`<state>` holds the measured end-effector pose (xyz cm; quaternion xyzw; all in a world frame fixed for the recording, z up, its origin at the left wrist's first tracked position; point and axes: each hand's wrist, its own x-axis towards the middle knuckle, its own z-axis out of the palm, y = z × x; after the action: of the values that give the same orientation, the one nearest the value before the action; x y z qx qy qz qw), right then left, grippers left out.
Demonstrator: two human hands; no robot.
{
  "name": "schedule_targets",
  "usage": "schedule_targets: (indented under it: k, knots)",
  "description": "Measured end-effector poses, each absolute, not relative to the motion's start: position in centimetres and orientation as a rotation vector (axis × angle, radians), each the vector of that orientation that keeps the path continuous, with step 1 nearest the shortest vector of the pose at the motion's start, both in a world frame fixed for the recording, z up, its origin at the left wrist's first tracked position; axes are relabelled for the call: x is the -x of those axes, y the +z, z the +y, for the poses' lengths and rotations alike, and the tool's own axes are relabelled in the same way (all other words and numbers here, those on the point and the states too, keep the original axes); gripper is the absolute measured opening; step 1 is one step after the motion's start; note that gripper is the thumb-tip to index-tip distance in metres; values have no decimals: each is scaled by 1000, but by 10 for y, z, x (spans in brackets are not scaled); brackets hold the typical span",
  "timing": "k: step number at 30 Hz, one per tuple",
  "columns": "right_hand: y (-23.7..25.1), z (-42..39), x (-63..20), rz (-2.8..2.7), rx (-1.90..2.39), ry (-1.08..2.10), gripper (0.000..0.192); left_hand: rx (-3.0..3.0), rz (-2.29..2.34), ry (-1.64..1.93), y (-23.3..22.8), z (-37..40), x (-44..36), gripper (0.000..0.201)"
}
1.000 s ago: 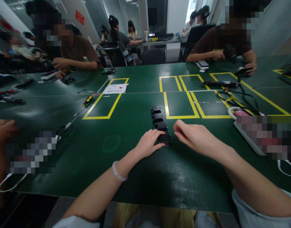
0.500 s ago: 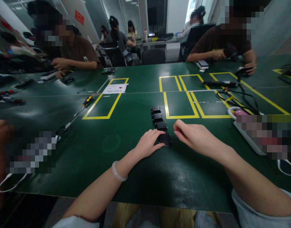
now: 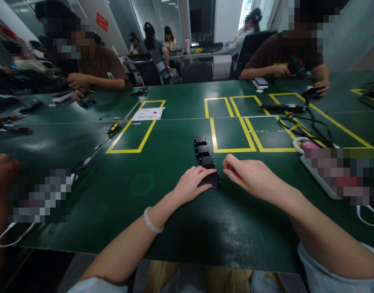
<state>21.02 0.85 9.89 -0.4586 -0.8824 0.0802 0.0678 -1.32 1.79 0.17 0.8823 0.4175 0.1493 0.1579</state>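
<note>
Head view: both forearms reach out over the dark green counter (image 3: 162, 228) and meet at the near end of a short row of four small black square blocks. The left hand (image 3: 191, 185) lies low, its fingers curled loosely over the left edge and top of the nearest black block (image 3: 214, 179), touching it without closing around it; a pale bangle (image 3: 152, 221) sits on that wrist. The right hand (image 3: 251, 175) rests just to the right of the same block, fingertips drawn together and pointing at its right edge; whether they touch it, or pinch anything, cannot be told from here.

The other three blocks (image 3: 203, 151) run away from the nearest one toward the far side, close together, slightly staggered, just left of a yellow taped rectangle (image 3: 232, 136). Hands on either side of the end block look suited to steadying or squaring it with the row.

Farther left, another yellow outline (image 3: 135, 130) holds a white paper (image 3: 148, 114), with a screwdriver (image 3: 112, 131) lying beside its left edge. To the right, black cables (image 3: 305, 126) trail across more taped boxes. Other people sit along the far edge; a co-worker's hand (image 3: 2, 171) shows at the near left.
</note>
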Motion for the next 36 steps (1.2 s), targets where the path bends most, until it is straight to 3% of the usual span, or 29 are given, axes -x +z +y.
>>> schedule_targets:
  k: [22, 36]
  knots:
    - [99, 10, -213, -2659, 1382, 302, 10, -2518, 1188, 438, 0, 17, 14, 45]
    - [99, 26, -211, -2708, 1359, 237, 21, -2556, 1211, 450, -4, 24, 16, 45]
